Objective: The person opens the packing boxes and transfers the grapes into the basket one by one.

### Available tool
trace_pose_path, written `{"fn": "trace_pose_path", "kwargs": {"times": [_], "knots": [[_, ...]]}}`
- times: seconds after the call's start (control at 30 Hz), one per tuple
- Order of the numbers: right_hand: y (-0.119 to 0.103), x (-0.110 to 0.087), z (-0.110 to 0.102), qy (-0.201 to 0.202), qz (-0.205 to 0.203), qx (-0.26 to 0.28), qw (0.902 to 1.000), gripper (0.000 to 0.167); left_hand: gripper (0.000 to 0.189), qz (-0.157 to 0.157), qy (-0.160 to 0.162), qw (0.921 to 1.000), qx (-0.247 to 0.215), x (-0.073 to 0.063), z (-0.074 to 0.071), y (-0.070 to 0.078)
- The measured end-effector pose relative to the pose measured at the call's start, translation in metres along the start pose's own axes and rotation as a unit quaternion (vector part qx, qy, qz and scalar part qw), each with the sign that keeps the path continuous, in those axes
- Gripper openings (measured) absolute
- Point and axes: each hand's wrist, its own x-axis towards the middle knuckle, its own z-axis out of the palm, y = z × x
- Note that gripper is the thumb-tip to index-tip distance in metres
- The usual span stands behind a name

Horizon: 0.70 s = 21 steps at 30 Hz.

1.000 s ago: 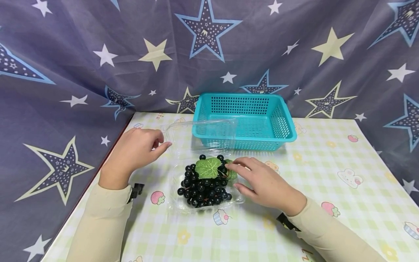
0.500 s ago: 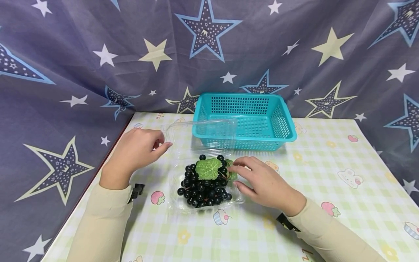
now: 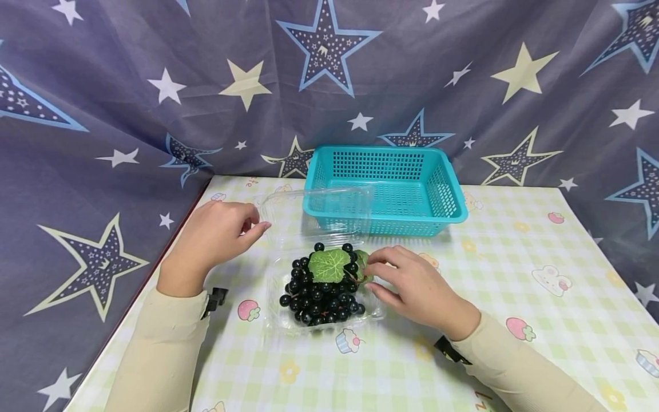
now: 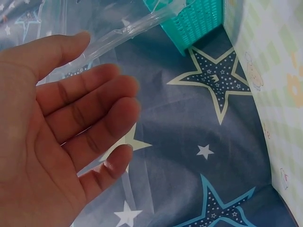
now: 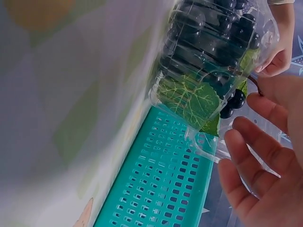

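A bunch of black grapes [image 3: 319,303] with green leaves [image 3: 328,265] lies in the base of a hinged clear plastic box [image 3: 275,320]. The thumb and forefinger of my right hand [image 3: 412,286] pinch its brown stem [image 5: 256,84] at the right side. In the right wrist view the other fingers are spread apart. The lid [image 3: 288,214] stands raised at the back. At the lid's left edge is my left hand [image 3: 216,232]; in the left wrist view its fingers are loosely bent, and the lid's rim [image 4: 132,30] shows beyond the gap between thumb and forefinger.
Behind the box stands a turquoise plastic basket [image 3: 386,223], partly seen through the lid. A checked cloth [image 3: 515,257] with printed cakes and strawberries covers the table. A dark star-patterned curtain [image 3: 391,86] hangs behind and to the left.
My right forefinger has drawn back from over the grapes, closing toward the thumb at the stem. The top leaf has shifted very slightly. My left hand and the lid stay in place.
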Motion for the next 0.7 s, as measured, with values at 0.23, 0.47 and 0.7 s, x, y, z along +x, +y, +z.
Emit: {"fn": "trace_pose_path", "kwargs": {"times": [0.23, 0.47, 0.7], "knots": [[0.000, -0.001, 0.001, 0.013, -0.003, 0.006, 0.9999, 0.012, 0.017, 0.011, 0.032, 0.9990, -0.028, 0.000, -0.003, 0.003], [0.000, -0.001, 0.003, 0.018, 0.000, 0.008, 0.9998, 0.011, 0.023, 0.055, 0.101, 0.9923, -0.045, -0.003, -0.020, 0.011], [0.001, -0.003, 0.003, 0.011, 0.020, 0.016, 0.9996, 0.011, 0.024, 0.105, 0.055, 0.9892, -0.087, -0.005, -0.036, 0.024]]}}
